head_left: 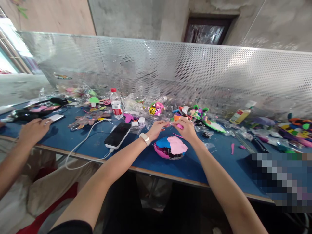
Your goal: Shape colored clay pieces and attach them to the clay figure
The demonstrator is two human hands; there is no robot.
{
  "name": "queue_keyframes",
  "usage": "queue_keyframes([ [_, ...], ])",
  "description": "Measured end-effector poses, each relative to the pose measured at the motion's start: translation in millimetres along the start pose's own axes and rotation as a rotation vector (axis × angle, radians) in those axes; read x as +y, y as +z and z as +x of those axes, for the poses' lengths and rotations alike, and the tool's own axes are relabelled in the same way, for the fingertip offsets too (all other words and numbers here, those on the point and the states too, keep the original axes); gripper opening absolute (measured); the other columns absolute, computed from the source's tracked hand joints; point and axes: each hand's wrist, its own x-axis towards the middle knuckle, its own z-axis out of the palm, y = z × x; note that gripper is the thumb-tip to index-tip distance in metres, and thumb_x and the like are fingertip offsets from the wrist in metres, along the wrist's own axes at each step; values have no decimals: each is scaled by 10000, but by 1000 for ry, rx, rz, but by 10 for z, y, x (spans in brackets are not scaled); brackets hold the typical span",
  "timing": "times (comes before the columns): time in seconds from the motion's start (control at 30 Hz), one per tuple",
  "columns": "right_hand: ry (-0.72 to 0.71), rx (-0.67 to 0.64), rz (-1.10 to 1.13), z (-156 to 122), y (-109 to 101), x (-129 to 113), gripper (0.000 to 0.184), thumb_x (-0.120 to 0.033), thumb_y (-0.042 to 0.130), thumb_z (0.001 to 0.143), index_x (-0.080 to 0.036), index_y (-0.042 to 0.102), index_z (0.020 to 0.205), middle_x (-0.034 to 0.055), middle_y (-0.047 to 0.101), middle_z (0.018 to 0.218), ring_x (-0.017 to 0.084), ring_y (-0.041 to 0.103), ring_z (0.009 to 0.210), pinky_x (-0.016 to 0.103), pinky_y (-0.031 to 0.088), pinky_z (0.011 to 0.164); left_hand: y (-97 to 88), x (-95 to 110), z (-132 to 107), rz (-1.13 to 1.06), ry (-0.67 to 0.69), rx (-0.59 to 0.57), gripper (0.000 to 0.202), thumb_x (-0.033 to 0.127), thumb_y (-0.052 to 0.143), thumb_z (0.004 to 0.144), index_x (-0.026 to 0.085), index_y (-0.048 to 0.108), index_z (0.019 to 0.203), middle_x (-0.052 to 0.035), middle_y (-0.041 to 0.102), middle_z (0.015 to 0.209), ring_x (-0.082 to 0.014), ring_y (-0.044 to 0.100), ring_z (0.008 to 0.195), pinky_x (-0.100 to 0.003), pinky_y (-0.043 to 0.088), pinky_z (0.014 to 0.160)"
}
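Counter: blue top (219, 139) with a brown front edge, seated work position.
Near edge: molded piece (179, 145) lies on the counter just short of the hands; light pink and blue patches on top, magenta along one side, a dark area with a pale grid showing at the front. Neither hand touches it.
Left of it: black-and-white device (118, 135), white cable (87, 135) plugged into its near end and looping over the edge.
Left hand: raised past the molded piece (158, 129), pale wristband (145, 139) at the wrist; fingers drawn together, tips close to the other hand's. Whether they grip anything is too small to tell.
Right hand: fingers curled into a pinch (185, 128), pink bit (179, 126) held in them.
Tools: thin pink stick (179, 136) beneath the right hand; short pink tool (232, 148) well to the right.
Co-worker, far left: one hand (34, 131) resting at a phone (56, 118).
Mid-depth: red-capped bottle (116, 107), part filled; magenta piece (128, 117) beside it.
Back row: pink cat-faced piece (156, 109), figure with green ears (198, 112), bottle of yellowish liquid (241, 113) leaning right, crumpled clear wrapping between.
Barrier: perforated metal panel (151, 61) along the rear.
Beyond: grey wall (131, 16), dark-framed window (207, 31).
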Motion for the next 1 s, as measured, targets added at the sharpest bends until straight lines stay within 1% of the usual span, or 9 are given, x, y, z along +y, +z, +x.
queue_keyframes([
  [0.13,6,-22,-5,9,-9,-16,247,-410,618,1030,-239,791,985,84,725,932,250,691,865,390,565,797,22,53,-29,-102,104,33,371,450,860,709,185,605,662,-56,733,943,-180,628,942,-288,432,771],
  [0.27,40,-26,5,13,-40,-2,262,-439,618,1026,-240,782,978,86,726,953,254,693,886,396,566,819,37,108,-69,-87,168,-55,425,499,818,773,191,541,678,-56,743,979,-188,648,1019,-291,449,833],
  [0.33,53,-22,14,16,-59,11,260,-442,621,1022,-243,780,972,86,730,964,260,696,906,404,567,841,31,102,-61,-36,197,-79,441,531,802,794,194,537,693,-45,733,931,-176,650,993,-277,457,820],
  [0.4,74,-15,20,19,-75,21,253,-437,625,1017,-245,781,966,87,734,973,265,698,922,413,568,858,18,72,-32,22,236,-67,446,558,785,811,191,556,701,-31,714,867,-161,645,938,-260,460,785],
  [0.5,111,-7,28,20,-87,33,240,-434,640,1005,-248,786,967,87,737,977,269,700,923,425,570,866,-5,28,14,109,273,-42,433,592,734,851,179,650,755,-30,721,856,-157,638,894,-262,465,763],
  [0.63,131,9,28,16,-88,47,259,-462,640,1000,-252,790,971,83,738,982,266,707,921,421,573,858,-17,40,8,157,252,-61,451,610,701,877,174,787,954,-56,772,976,-183,657,966,-278,480,796],
  [0.77,140,34,27,22,-96,51,308,-491,614,1014,-244,790,961,80,728,958,252,704,882,399,564,819,-12,65,-20,81,205,-108,464,600,740,861,194,822,1070,-80,786,1118,-199,675,1039,-285,499,838],
  [0.87,146,54,24,32,-104,46,334,-504,608,1016,-236,788,930,79,725,937,252,697,866,396,554,809,-8,42,-1,35,177,-109,435,574,768,851,190,823,1048,-87,784,1133,-204,681,1042,-300,516,860],
  [1.0,167,71,29,44,-97,33,347,-517,608,1012,-235,781,908,75,725,921,253,691,858,396,549,809,-5,24,38,-19,160,-76,403,569,756,862,168,788,883,-95,783,1046,-213,695,1021,-314,539,847],
])
